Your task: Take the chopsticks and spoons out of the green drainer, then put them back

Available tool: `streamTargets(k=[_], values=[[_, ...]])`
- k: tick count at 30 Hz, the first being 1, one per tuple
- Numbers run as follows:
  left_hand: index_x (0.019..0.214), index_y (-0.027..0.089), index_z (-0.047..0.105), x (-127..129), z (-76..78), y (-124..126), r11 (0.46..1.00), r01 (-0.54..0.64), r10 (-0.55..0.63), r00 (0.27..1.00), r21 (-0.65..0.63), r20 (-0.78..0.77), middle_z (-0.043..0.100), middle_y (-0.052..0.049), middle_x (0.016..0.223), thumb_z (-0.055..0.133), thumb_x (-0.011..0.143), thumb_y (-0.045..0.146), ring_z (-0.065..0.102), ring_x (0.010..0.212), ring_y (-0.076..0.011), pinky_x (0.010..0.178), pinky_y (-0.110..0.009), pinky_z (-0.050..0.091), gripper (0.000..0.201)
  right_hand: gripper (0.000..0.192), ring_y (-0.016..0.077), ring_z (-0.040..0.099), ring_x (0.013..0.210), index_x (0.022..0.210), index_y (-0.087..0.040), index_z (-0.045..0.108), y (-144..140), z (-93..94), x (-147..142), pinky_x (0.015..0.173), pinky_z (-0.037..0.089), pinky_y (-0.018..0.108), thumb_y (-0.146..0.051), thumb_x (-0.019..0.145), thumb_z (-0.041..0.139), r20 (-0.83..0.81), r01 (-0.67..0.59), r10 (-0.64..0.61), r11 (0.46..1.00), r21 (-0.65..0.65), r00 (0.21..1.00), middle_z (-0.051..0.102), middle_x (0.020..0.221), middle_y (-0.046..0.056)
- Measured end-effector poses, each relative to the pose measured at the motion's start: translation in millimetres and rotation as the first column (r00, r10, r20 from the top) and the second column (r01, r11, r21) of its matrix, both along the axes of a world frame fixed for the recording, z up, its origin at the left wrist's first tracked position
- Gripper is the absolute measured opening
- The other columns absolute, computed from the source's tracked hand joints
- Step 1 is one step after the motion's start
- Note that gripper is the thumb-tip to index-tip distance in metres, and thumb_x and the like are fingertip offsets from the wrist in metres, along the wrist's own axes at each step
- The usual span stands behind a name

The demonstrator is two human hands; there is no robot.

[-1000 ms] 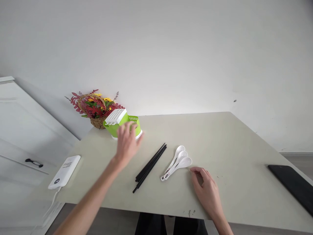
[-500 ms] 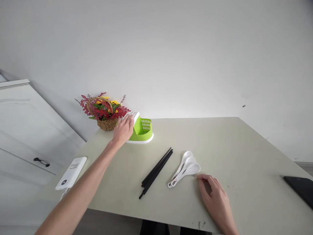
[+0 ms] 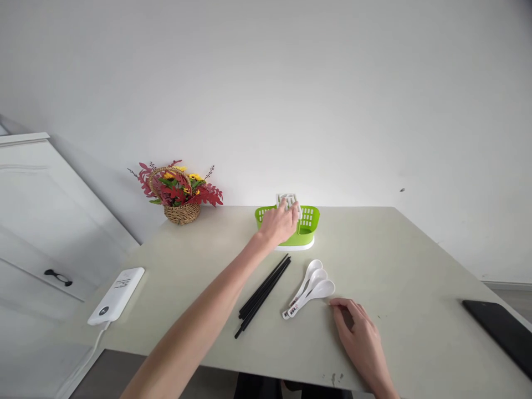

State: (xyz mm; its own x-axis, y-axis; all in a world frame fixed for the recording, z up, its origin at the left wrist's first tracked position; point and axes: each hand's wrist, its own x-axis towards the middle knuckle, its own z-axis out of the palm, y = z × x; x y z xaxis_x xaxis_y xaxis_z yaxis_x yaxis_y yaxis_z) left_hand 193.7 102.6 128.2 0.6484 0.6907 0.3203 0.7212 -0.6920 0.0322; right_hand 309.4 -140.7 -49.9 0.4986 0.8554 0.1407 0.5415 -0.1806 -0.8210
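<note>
While my left hand (image 3: pixel 279 223) grips the green cutlery holder (image 3: pixel 306 221) at the far middle of the table (image 3: pixel 399 266), my right hand (image 3: pixel 361 339) rests on the near edge, fingers loosely curled and holding nothing.

Counting what I see: one holder, three white spoons (image 3: pixel 310 288) nested together just left of my right hand, a bundle of black chopsticks (image 3: pixel 263 293) whose number I cannot tell, one white power bank (image 3: pixel 116 288), one flower basket (image 3: pixel 179 191), one dark flat device (image 3: pixel 501 327). The holder is lime green with slotted walls, a white base and a white piece on top under my fingers. It stands upright just beyond the chopsticks. The tabletop is pale beige, set against a plain white wall, with a white door (image 3: pixel 37 221) at left.
</note>
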Motion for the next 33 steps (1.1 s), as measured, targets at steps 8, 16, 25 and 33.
streamTargets(k=[8,16,25,33], values=[[0.158,0.025,0.045,13,7.2,-20,0.997,0.071,-0.072,0.991,-0.016,-0.115,0.043,-0.017,0.163,0.020,0.110,0.036,0.076,0.096,-0.0303,0.083,-0.046,0.059,0.056,0.028,0.0256,0.066,0.106,0.101,-0.029,0.069,-2,-0.9,1,0.089,0.051,0.039,-0.046,0.096,0.048,0.010,0.004,-0.004,1.000,0.015,1.000,0.074,0.110,0.004],[0.157,0.023,0.042,-37,-27.1,-17,0.983,0.127,-0.149,0.974,0.133,0.173,0.043,-0.013,0.164,0.029,0.110,0.047,0.047,0.145,-0.0285,0.120,-0.049,0.038,0.055,0.029,0.0262,0.067,0.105,0.100,-0.028,0.070,-1,-2.0,2,0.091,0.051,0.040,-0.048,0.095,0.049,-0.012,0.010,-0.010,1.000,0.029,1.000,0.074,0.110,0.006],[0.156,0.017,0.037,-55,-73.0,-29,0.978,0.210,-0.203,0.959,-0.013,0.196,0.039,-0.016,0.165,0.039,0.106,0.037,0.023,0.159,-0.0293,0.126,-0.053,0.035,0.054,0.032,0.0270,0.067,0.107,0.101,-0.027,0.070,-2,-1.4,2,0.091,0.051,0.040,-0.050,0.095,0.048,-0.030,0.001,0.000,1.000,0.026,1.000,0.074,0.111,0.007],[0.119,0.022,0.056,-95,-88.2,-64,0.999,0.043,-0.023,0.875,-0.029,0.484,0.067,-0.010,0.121,0.041,0.103,0.021,0.064,0.122,-0.0221,0.102,-0.041,0.055,0.022,0.032,0.0272,0.066,0.106,0.104,-0.028,0.069,-4,-1.1,3,0.093,0.049,0.041,-0.050,0.096,0.047,-0.055,-0.008,0.008,1.000,0.006,0.998,0.073,0.113,0.008]])
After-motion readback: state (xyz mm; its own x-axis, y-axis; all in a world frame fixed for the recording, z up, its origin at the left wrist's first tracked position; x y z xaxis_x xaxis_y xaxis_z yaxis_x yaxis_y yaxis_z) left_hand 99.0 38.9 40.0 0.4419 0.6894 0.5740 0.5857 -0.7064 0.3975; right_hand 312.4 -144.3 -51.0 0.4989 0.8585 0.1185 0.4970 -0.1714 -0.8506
